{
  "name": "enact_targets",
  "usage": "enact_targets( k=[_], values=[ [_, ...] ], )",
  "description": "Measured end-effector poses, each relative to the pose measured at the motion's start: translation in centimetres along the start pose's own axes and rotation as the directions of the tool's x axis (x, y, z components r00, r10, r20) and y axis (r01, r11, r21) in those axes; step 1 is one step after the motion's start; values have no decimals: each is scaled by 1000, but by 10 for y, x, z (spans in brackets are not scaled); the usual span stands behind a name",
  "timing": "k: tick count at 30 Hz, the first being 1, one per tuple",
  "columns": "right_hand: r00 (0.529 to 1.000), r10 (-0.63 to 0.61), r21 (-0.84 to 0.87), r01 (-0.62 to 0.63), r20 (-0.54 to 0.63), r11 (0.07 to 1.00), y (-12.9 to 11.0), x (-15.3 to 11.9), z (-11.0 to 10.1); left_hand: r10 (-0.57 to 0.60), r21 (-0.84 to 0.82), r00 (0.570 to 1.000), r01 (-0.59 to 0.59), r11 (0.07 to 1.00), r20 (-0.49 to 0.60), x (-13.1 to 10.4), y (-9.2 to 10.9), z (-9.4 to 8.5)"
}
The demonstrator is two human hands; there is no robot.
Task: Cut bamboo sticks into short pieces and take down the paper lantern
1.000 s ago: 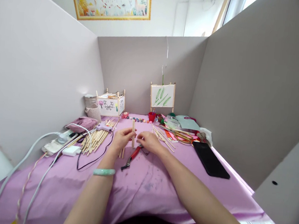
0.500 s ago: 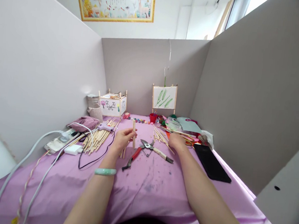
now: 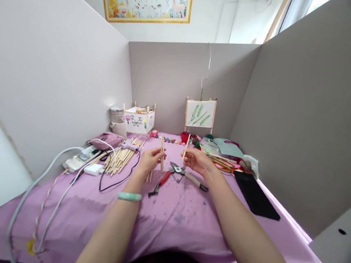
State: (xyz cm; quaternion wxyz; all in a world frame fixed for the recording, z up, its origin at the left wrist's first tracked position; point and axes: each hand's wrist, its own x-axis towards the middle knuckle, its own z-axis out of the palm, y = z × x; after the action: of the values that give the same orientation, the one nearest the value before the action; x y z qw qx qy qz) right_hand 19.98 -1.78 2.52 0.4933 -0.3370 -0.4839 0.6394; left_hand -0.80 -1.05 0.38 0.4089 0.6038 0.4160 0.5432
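Pinching stick (image 3: pixel 186 147) upright in right hand (image 3: pixel 197 162), top tipped right; grasping sticks (image 3: pixel 162 146) in left hand (image 3: pixel 150 161), top tipped slightly left — directly across, clear gap between, axes spreading upward. Below gap, on cloth (image 3: pixel 167 225) — shears (image 3: pixel 178 169), handles splayed, nearer right hand.

I've got pale wooden sticks (image 3: pixel 162 165) pretty much upright in my left hand (image 3: pixel 150 160); another stick (image 3: pixel 187 146), leaning slightly right, in my right hand (image 3: pixel 198 161)

Two bare forearms (image 3: pixel 111 228) extend forward, converging. The left hand (image 3: pixel 151 161) holds a thumb-and-finger pinch; a little apart, the right hand (image 3: pixel 199 161) pinches too, its fingers (image 3: pixel 189 159) curled inward.
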Motion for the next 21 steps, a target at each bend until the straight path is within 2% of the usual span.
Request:
enact_targets(
  k=[5,8,12,16,18,21],
  values=[
    [999,18,25,-19,33,1000,4,-1,-1,23,23,1000,-23,999,-2,4,-7,0],
    [999,-13,-20,14,42,1000,7,-1,1,40,73,999,-38,997,-28,13,-16,3],
    [993,-115,-187,115,14,976,13,0,6,122,283,989,-94,954,-84,25,-26,7],
    [980,-197,-317,186,-1,930,20,1,16,214,451,970,-141,881,-114,21,-24,1],
    [975,-222,-358,202,-17,912,25,2,23,184,425,977,-123,897,-106,16,-22,-1],
    [957,-289,-412,258,-15,874,32,6,30,89,290,996,-85,953,-2,13,-21,0]
  ],
)
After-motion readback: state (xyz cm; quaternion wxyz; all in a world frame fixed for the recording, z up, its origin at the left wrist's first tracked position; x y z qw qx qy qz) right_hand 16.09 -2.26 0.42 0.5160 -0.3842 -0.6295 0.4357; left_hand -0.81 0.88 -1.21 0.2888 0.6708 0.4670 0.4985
